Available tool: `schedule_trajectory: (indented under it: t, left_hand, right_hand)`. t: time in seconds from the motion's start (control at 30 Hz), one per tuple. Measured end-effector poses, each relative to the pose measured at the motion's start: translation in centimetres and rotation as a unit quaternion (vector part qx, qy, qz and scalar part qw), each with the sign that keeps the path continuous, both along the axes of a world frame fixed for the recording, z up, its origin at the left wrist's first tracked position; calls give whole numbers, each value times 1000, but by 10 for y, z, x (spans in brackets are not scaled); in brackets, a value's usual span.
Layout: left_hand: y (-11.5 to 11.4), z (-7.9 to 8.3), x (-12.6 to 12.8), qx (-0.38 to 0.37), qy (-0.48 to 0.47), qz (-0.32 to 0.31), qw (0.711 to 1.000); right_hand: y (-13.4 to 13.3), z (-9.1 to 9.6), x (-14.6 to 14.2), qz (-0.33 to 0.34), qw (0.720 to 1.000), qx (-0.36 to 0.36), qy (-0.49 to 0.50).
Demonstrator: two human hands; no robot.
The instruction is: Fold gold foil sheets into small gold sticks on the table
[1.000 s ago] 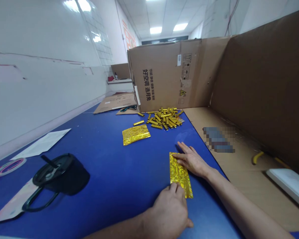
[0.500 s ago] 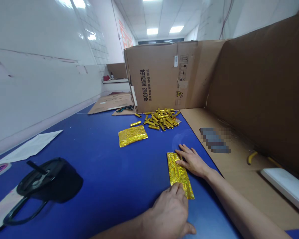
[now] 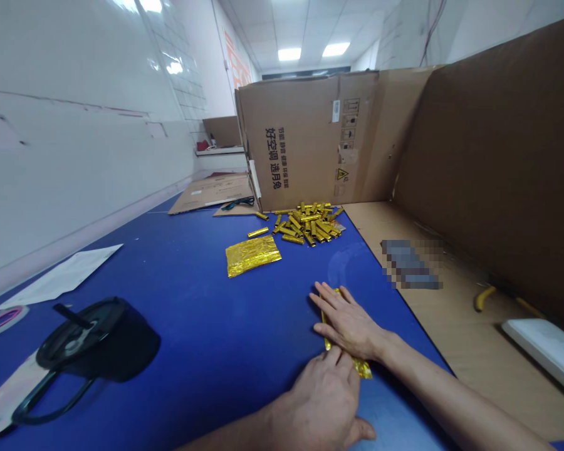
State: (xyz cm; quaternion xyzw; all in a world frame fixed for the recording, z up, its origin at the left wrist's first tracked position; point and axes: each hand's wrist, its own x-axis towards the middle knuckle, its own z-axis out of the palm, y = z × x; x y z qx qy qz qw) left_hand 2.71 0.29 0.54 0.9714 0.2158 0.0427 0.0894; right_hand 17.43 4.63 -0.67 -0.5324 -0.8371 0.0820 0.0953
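Observation:
A folded sheet of gold foil paper (image 3: pixel 363 369) lies on the blue tabletop, mostly covered by my hands. My right hand (image 3: pixel 350 321) rests flat across its middle, fingers stretched forward and slightly spread. Nearer to me, my left hand (image 3: pixel 323 396) has its fingers bent and pressed together, their tips down on the foil's left edge beside my right palm. Its thumb sticks out to the right. Farther off lies a flat, wider piece of gold foil paper (image 3: pixel 252 255). Behind that is a heap of small gold rolls (image 3: pixel 310 223), with a few loose ones beside it.
A black lidded mug (image 3: pixel 101 341) stands at the left, near a white sheet (image 3: pixel 61 275) and a roll of tape (image 3: pixel 2 322). Large cardboard (image 3: pixel 310 144) walls the back and right. A blurred-out flat object (image 3: pixel 408 264) and a white box (image 3: pixel 545 351) lie at the right.
My right hand has slid left over the foil and now covers its middle, flat. My left hand has stayed at the near part. The view has shifted slightly.

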Motion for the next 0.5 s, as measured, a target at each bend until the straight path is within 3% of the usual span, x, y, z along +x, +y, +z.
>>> schedule_trajectory:
  t: [0.37, 0.5]
  left_hand:
    - [-3, 3, 2, 14, 20, 1, 1000]
    - [-3, 8, 1, -5, 22, 3, 1000]
  right_hand:
    - [61, -10, 22, -102, 993, 1, -54]
    - [69, -12, 25, -113, 992, -2, -47]
